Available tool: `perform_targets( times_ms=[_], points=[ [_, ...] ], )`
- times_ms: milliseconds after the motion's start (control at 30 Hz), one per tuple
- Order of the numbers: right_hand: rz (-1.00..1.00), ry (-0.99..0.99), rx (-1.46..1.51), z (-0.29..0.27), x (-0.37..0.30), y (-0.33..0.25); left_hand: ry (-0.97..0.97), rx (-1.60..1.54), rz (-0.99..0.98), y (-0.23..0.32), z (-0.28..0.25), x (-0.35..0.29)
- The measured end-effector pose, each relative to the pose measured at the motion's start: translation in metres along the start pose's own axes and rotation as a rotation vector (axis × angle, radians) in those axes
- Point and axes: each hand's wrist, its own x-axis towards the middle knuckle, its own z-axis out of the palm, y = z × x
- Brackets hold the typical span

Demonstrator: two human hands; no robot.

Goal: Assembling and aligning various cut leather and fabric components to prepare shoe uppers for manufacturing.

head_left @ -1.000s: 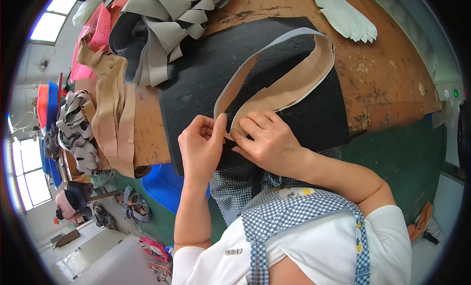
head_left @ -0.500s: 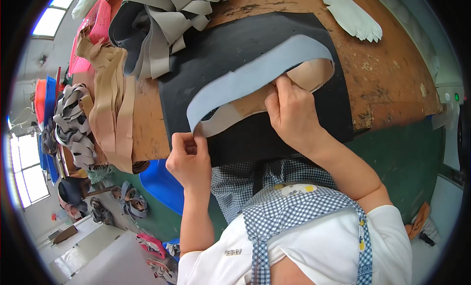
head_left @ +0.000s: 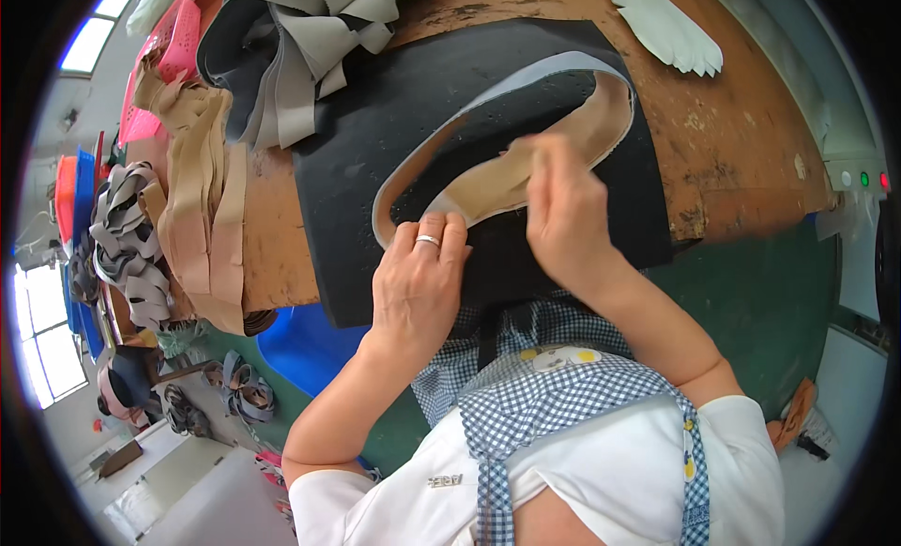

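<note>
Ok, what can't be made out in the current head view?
- Right hand: its fingers are motion-blurred, so whether they grip the looped strip or anything small is unclear.
- Left hand: its own back hides the palm, and its fingers cover part of the strip.
- Pile of grey strips: cut off by the upper picture edge.
- White piece: far end also cut off there.

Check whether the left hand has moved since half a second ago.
Yes: judged against the black mat, the left hand has moved rightward, farther in from the mat's left edge.
</note>
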Motion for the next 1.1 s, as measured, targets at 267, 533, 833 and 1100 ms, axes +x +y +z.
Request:
perform_targets(
  times_ms=[267, 533, 833, 1100],
  points=[
    [0.415, -0.231, 0.234, -0.023, 0.004, 0.002, -0.075, -0.001, -0.060, 0.004, -0.005, 0.010],
    [-0.181, -0.467, -0.162, -0.015, -0.027, -0.009, -0.072, -1.226, -0.862, -0.013, -0.014, 0.017],
    [-0.234, -0.684, -0.207, -0.015, -0.019, -0.013, -0.135, -0.903, -0.876, -0.007, -0.017, 0.017],
    [-0.238, -0.690, -0.254, -0.014, -0.020, -0.018, -0.167, -0.810, -0.880, -0.018, -0.015, 0.013]
  ],
)
